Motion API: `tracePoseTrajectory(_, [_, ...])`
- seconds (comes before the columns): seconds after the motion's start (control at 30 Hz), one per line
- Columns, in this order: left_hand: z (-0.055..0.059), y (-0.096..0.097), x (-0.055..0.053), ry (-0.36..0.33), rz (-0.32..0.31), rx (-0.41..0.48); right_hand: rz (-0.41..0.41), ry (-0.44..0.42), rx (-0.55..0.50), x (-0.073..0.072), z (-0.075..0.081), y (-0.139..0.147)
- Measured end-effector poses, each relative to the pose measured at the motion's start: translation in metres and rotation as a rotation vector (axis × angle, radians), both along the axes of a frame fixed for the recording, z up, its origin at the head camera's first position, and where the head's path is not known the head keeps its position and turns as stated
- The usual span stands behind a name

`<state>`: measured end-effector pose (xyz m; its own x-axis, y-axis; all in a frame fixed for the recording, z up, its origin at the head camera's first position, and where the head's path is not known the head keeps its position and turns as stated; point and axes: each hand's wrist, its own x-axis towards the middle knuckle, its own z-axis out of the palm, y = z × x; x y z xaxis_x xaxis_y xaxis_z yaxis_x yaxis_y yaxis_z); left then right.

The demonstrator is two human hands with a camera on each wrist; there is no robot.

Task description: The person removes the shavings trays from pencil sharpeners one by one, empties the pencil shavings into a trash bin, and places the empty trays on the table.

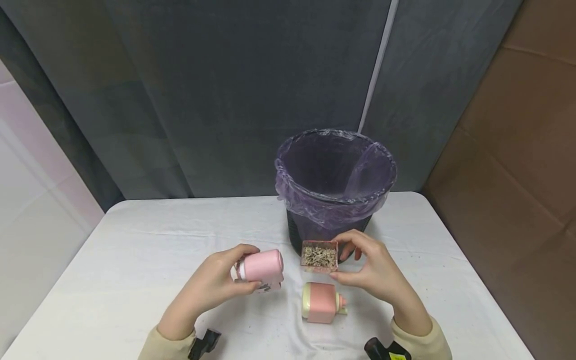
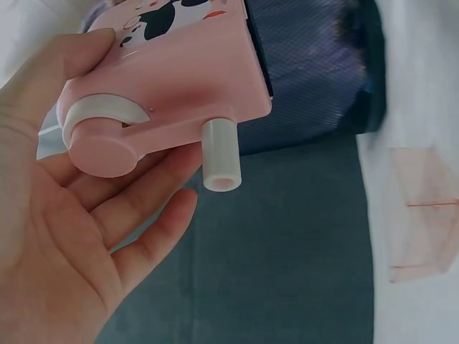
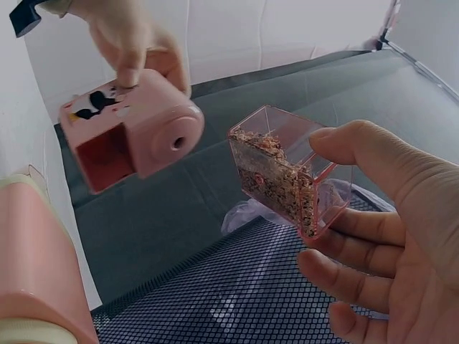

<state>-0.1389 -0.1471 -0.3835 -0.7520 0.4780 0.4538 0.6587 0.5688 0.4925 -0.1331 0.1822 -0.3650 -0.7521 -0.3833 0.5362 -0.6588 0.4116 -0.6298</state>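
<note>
A pink crank pencil sharpener with a cartoon print is gripped by my left hand, thumb and fingers on its sides. Its crank handle shows in the left wrist view. In the right wrist view its drawer slot gapes, with no drawer in it. My right hand pinches the clear pinkish shavings drawer between thumb and fingers. Pencil shavings fill much of it. The drawer is apart from the sharpener, in front of the bin.
Behind the hands stands a black mesh bin lined with a purple plastic bag. A second sharpener, pink and pale yellow, lies on the white cloth-covered table between the forearms. Dark panels rise behind the table.
</note>
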Motion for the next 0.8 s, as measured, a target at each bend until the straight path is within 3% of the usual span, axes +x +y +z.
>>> tracePoseTrajectory(0.4, [-0.021, -0.002, 0.003, -0.071, 0.006, -0.032, -0.011, 0.010, -0.006, 0.003, 0.003, 0.000])
tracePoseTrajectory(0.8, [-0.035, -0.001, 0.005, -0.146, 0.017, -0.094, -0.019, 0.015, -0.020, 0.003, 0.003, 0.001])
